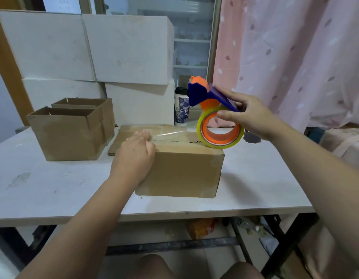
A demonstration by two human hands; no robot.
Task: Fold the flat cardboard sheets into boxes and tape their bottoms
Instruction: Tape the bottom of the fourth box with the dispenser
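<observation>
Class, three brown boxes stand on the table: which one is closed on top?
The centre box under the left hand, flaps shut; the front left box and the rear left box stand open-topped.

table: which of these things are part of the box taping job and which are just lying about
In the job: closed box, tape dispenser, two open boxes, flat cardboard.
Lying about: patterned cup, white cartons, pink curtain.
</observation>
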